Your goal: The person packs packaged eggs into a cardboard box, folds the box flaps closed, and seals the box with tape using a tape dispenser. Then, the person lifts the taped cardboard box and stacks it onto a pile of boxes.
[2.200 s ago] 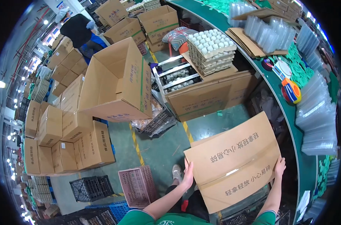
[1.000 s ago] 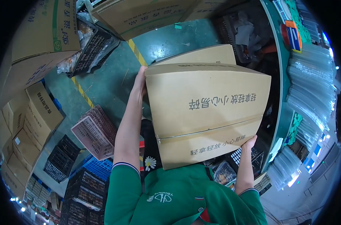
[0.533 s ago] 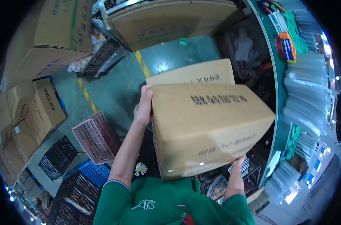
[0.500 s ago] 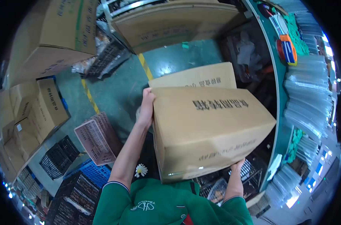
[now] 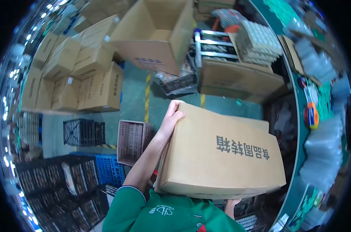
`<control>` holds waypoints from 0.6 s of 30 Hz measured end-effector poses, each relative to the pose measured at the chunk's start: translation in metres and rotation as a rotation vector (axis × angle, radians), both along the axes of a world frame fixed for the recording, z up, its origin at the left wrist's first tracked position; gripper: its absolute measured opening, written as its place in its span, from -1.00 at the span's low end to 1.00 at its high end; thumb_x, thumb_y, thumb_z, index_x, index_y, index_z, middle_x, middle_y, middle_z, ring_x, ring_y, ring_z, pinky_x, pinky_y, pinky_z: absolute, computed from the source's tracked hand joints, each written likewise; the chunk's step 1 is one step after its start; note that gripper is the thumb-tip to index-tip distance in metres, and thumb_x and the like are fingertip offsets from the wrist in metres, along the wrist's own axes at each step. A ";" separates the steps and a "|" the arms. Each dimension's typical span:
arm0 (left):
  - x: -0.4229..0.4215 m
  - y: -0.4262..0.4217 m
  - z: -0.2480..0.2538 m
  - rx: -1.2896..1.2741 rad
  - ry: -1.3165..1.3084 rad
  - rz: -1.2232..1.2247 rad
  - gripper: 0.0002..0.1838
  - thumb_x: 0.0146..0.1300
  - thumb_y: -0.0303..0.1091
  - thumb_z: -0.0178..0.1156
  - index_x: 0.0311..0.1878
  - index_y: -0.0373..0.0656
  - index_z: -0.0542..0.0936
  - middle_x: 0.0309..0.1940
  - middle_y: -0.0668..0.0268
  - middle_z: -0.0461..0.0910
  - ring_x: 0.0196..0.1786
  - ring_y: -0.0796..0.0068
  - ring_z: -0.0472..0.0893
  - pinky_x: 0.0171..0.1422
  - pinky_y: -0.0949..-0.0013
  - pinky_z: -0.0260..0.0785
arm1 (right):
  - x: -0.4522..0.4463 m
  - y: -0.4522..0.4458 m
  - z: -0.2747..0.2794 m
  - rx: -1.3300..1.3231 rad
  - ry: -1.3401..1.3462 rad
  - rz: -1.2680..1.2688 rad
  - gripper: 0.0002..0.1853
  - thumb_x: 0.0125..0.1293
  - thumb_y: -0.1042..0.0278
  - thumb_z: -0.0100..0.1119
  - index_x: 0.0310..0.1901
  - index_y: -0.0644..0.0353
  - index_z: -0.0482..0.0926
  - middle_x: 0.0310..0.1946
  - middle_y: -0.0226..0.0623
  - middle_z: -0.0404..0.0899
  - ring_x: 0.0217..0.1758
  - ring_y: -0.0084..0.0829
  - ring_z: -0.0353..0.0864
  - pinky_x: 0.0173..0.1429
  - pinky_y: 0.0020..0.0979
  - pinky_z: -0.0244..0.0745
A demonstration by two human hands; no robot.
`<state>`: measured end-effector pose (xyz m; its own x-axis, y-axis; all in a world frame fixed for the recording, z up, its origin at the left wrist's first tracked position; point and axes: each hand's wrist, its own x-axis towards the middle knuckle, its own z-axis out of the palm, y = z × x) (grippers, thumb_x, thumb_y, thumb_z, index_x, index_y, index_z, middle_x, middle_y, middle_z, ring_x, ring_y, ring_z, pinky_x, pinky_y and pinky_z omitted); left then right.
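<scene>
A closed cardboard box with dark printed characters is held tilted in front of my green shirt. My left hand grips its upper left corner, the fingers bent over the edge. Under the lower right edge my right hand supports it, with most of its fingers hidden by the box. Behind the box's far edge shows a further cardboard edge.
An open large carton stands ahead, beside egg trays on a cart. Stacked cartons, a pink crate and black crates lie left. A green workbench with plastic trays runs along the right.
The box has turned from its long side to its printed end face and moved slightly right and down. My left hand stays on its corner. The view has swung so more cartons and egg trays show.
</scene>
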<state>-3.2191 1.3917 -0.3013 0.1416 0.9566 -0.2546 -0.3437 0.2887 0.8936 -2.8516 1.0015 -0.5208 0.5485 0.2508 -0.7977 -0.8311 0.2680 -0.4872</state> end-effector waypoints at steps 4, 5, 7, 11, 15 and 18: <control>-0.084 -0.045 0.001 0.063 0.030 0.207 -0.69 0.12 -0.49 -0.02 -0.02 -0.20 0.34 -0.15 0.33 0.37 -0.03 0.58 0.37 0.11 0.49 0.23 | 0.006 0.056 0.015 0.132 -0.065 0.238 -0.49 0.42 0.07 -0.36 0.23 0.22 0.30 0.23 -0.19 0.35 0.22 -0.16 0.37 0.33 -0.14 0.24; -0.109 -0.055 -0.011 0.105 0.051 0.254 -0.69 0.12 -0.48 -0.01 -0.02 -0.22 0.36 -0.14 0.32 0.38 -0.03 0.58 0.38 0.10 0.49 0.25 | 0.003 0.074 0.018 0.160 -0.064 0.306 -0.50 0.42 0.08 -0.36 0.22 0.22 0.31 0.22 -0.19 0.35 0.21 -0.17 0.37 0.32 -0.14 0.25; -0.151 -0.080 -0.010 0.106 0.035 0.357 -0.68 0.11 -0.48 -0.01 -0.02 -0.23 0.36 -0.15 0.31 0.38 -0.05 0.58 0.39 0.08 0.49 0.27 | -0.005 0.110 0.030 0.199 -0.075 0.439 -0.51 0.42 0.09 -0.36 0.21 0.22 0.31 0.22 -0.19 0.35 0.21 -0.17 0.38 0.31 -0.14 0.27; -0.227 -0.129 0.011 0.123 0.097 0.552 -0.65 0.09 -0.44 -0.03 -0.01 -0.28 0.36 -0.16 0.25 0.44 -0.07 0.52 0.45 0.06 0.43 0.33 | -0.050 0.187 0.043 0.220 -0.112 0.650 -0.52 0.42 0.10 -0.35 0.20 0.22 0.32 0.20 -0.19 0.37 0.19 -0.16 0.39 0.30 -0.14 0.28; -0.295 -0.186 0.025 0.136 0.169 0.765 -0.61 0.12 -0.37 -0.15 0.02 -0.29 0.35 -0.09 0.14 0.45 -0.01 0.36 0.48 0.13 0.33 0.33 | -0.127 0.269 0.050 0.274 -0.114 0.835 -0.52 0.42 0.10 -0.34 0.19 0.22 0.33 0.19 -0.18 0.38 0.18 -0.16 0.40 0.28 -0.14 0.30; -0.325 -0.233 0.048 0.131 0.005 0.990 -0.61 0.08 -0.40 -0.09 0.01 -0.27 0.37 -0.10 0.14 0.46 -0.03 0.35 0.48 0.10 0.33 0.36 | -0.193 0.324 0.054 0.308 -0.128 0.960 -0.53 0.41 0.11 -0.34 0.19 0.22 0.34 0.18 -0.17 0.39 0.17 -0.16 0.41 0.27 -0.14 0.31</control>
<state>-3.5444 1.1589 -0.2536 -0.7355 0.6636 -0.1368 -0.3720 -0.2268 0.9001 -3.0450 1.3257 -0.4673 0.0839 0.8152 -0.5730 -0.7077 -0.3561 -0.6102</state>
